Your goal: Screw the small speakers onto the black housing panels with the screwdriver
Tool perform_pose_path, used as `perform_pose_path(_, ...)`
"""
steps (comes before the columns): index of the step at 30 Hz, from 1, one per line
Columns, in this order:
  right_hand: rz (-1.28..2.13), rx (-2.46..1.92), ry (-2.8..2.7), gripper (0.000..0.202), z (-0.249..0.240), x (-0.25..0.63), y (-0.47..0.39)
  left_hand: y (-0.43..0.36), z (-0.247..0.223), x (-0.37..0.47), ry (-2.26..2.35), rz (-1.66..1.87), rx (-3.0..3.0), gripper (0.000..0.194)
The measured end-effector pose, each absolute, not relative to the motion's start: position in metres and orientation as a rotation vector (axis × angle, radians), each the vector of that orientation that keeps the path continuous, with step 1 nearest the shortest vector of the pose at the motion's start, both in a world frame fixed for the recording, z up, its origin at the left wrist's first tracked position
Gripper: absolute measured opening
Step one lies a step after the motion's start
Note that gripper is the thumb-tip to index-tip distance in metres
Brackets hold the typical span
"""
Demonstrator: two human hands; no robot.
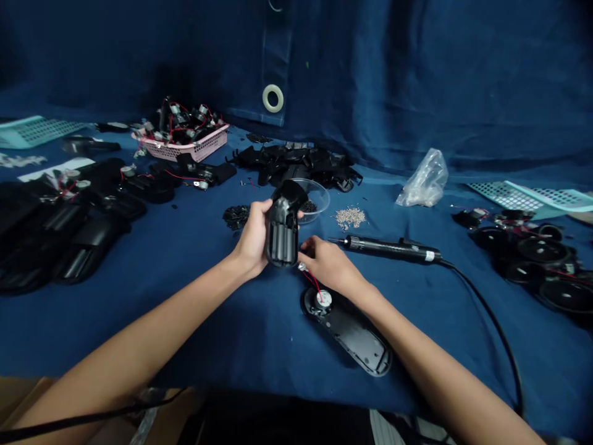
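Note:
My left hand (254, 240) is wrapped round a black plastic housing (283, 230), which it holds upright above the blue cloth. My right hand (323, 259) is beside the housing's lower right edge with its fingers curled in, close to a small connector (302, 267) on red wires; whether it grips anything is too small to tell. Those wires run down to a round silver motor (324, 299) at the upper end of a long black shell (359, 340), lying inner side up under my right forearm. A black electric screwdriver (391, 248) lies to the right of my right hand.
Behind the housing stand a clear bowl (319, 201) and a pile of black parts (296, 162). Silver screws (350, 217) lie near the screwdriver tip. A pink basket (204, 148) holds wired motors. Black housings (88, 241) lie left, round black parts (542, 250) right, near a plastic bag (425, 180).

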State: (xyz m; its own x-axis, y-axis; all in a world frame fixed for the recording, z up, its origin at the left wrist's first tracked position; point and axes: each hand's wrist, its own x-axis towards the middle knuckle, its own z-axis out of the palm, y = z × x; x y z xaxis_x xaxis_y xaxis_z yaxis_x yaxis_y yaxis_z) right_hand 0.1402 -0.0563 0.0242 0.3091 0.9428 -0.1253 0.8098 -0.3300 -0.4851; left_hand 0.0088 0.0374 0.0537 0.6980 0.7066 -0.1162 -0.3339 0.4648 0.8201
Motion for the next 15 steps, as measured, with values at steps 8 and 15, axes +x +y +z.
perform_pose_path(8,0.682,-1.941,-1.346,0.011,0.017,0.145,-0.06,0.04,0.052,-0.004,0.725,0.899,0.959,0.053)
perform_pose_path(15,0.955,-1.357,-0.737,0.024,0.033,0.142,-0.068,0.049,0.031,0.0,0.866,1.145,0.932,0.043)
